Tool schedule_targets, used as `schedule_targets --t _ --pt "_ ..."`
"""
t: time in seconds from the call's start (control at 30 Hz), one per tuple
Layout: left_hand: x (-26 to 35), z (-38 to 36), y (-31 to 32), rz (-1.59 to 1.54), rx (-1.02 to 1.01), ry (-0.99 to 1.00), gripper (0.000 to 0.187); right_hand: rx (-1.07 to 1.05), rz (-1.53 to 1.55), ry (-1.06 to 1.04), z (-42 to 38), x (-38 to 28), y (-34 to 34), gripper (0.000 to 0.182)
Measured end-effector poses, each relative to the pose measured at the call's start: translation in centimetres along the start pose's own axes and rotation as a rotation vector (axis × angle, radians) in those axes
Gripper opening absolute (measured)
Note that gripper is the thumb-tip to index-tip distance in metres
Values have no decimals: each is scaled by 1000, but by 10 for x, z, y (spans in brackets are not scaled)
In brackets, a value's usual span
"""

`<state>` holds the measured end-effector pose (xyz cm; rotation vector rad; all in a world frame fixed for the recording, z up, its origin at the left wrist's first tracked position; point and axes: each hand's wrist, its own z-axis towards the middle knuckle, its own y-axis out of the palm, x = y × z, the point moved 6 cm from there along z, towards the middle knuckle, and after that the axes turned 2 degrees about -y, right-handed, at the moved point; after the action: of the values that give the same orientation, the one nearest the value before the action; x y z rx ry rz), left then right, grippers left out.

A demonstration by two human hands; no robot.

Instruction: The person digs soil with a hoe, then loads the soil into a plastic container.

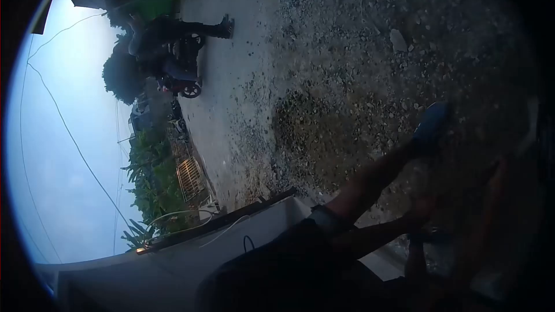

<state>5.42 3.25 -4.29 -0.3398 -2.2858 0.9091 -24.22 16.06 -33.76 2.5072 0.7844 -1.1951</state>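
The picture lies on its side, with the sky at the left, and the right part is very dark. What looks like my left hand shows as a dim shape near the right edge. Its fingers and anything in them are lost in shadow. Nowhere in view can I make out my right hand. Close by, a person in a dark shirt bends forward, with one bare leg reaching to a blue shoe. That person's hand hangs low over the ground; what it touches is too dark to tell.
Gravel covers the ground, with a damp brown patch and a larger pale stone. A pale low wall stands behind the bending person. Farther off are a motorbike with people beside it and a slatted gate.
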Motion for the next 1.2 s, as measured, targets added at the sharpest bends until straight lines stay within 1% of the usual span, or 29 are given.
schedule_targets --t 0.03,0.07,0.1,0.13,0.17,0.2,0.23,0.27,0.3,0.33,0.37,0.4,0.43,0.47,0.53,0.57,0.6,0.63,0.67,0.7,0.77,0.83,0.9,0.97,1.0,1.03,1.07,1.1,1.2 --pt "-6 -20 -7 -23 -116 -56 66 -237 139 120 -17 27 25 30" --pt "-1 -55 -19 -61 -252 -109 61 8 -8 -159 -80 -20 54 24" --pt "3 -83 -39 -131 -141 -182 44 18 248 272 -107 23 61 21" --pt "-1 -113 -41 -130 -217 -208 40 -163 299 514 -130 82 54 24" --pt "-7 -149 -28 -139 -316 -227 36 -180 433 291 -202 -9 92 25" --pt "-36 -195 11 -90 -468 -502 39 52 225 296 -227 65 78 32" --pt "-19 -217 8 -108 -534 -437 39 36 10 368 -266 55 85 35" --pt "-15 -246 -6 -38 -511 -494 31 35 -215 461 -312 50 94 38" --pt "-7 -268 -31 36 -492 -540 25 244 -237 282 -339 22 108 34" --pt "-15 -300 -29 51 -496 -550 26 238 -242 802 -362 -20 123 25" --pt "-26 -317 -20 60 -481 -567 28 208 -13 685 -370 -63 132 31" --pt "-19 -316 -28 32 -509 -630 28 324 28 594 -375 -42 129 17" --pt "-9 -311 -37 16 -530 -706 28 331 -1 437 -369 -74 133 23" --pt "-1 -293 -32 2 -542 -667 28 376 69 440 -366 -98 128 26" --pt "7 -254 -31 -8 -463 -624 28 429 8 537 -324 -103 105 21" --pt "16 -219 -34 -40 -313 -490 27 359 146 531 -294 -136 100 23" --pt "29 -174 -41 -33 -267 -435 26 285 284 517 -257 -187 93 26" --pt "44 -122 -50 -35 -330 -367 28 298 285 412 -215 -222 82 11" --pt "54 -69 -56 -90 -288 -283 28 252 406 439 -166 -219 70 8" --pt "60 -18 -59 -75 -320 -246 30 276 369 357 -121 -246 61 11" --pt "78 64 -84 -4 -236 -196 29 330 354 264 -56 -285 55 11" --pt "69 80 -78 5 -237 -188 28 361 330 272 -37 -264 60 11" --pt "52 56 -63 -2 -288 -226 28 423 233 429 -50 -216 70 10" --pt "15 -16 -35 43 -382 -329 27 426 321 573 -110 -139 87 13" --pt "2 -55 -25 45 -473 -371 28 453 230 629 -157 -139 91 15" --pt "-7 -101 -18 50 -557 -426 28 438 211 638 -201 -124 93 12" --pt "-8 -144 -20 7 -593 -475 29 416 238 561 -240 -88 89 11" --pt "-14 -186 -17 53 -614 -485 29 443 274 636 -281 -69 89 8" --pt "-16 -269 -22 107 -711 -540 31 552 207 616 -370 -31 83 7"
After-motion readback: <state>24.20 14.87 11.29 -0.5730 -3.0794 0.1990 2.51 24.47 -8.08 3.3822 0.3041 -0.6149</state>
